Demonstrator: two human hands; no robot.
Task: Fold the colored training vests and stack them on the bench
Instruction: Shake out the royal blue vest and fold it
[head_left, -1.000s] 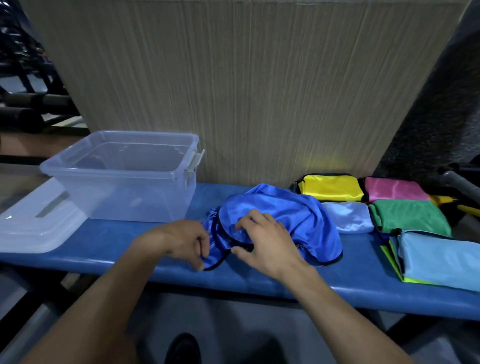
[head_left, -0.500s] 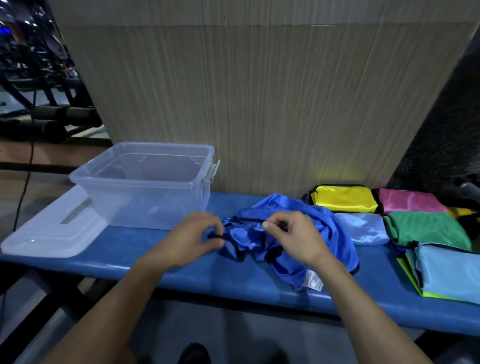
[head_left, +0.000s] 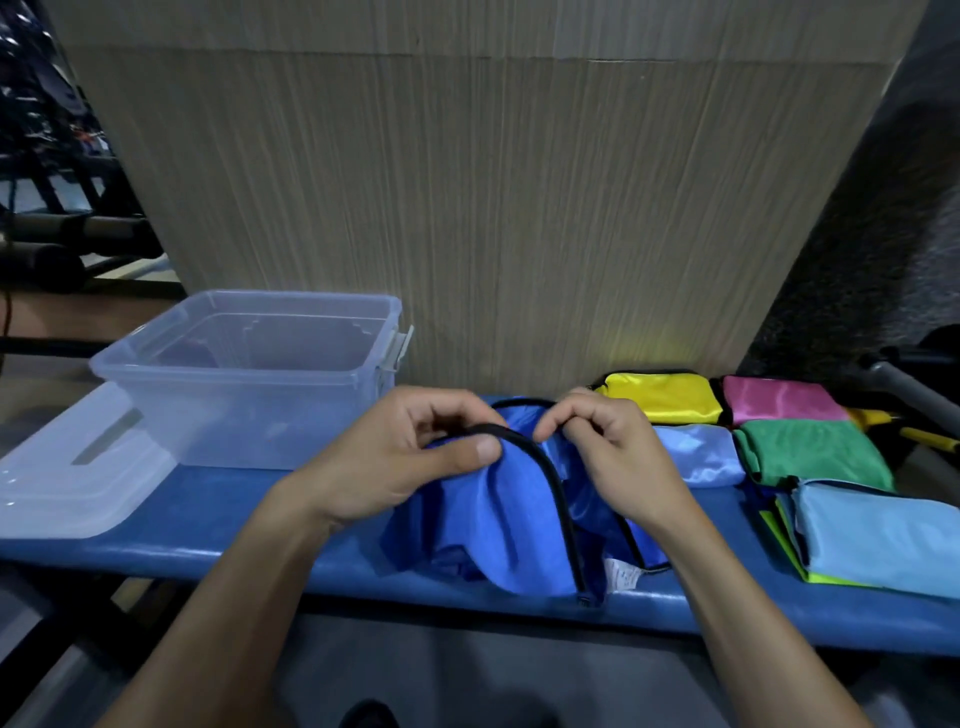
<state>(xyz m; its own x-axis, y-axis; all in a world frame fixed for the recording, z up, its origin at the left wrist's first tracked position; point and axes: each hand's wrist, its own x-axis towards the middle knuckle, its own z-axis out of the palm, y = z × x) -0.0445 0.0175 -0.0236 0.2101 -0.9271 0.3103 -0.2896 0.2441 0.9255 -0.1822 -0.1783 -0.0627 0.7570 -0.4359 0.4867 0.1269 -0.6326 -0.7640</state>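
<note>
Left hand (head_left: 410, 457) and right hand (head_left: 602, 447) both pinch the black trim of the blue vest (head_left: 488, 525), lifted just above the bench (head_left: 218, 504). The fabric hangs bunched below the hands. Risks: slick cloth slipping from the pinch; hem sliding off the near edge; an uneven fold.
</note>
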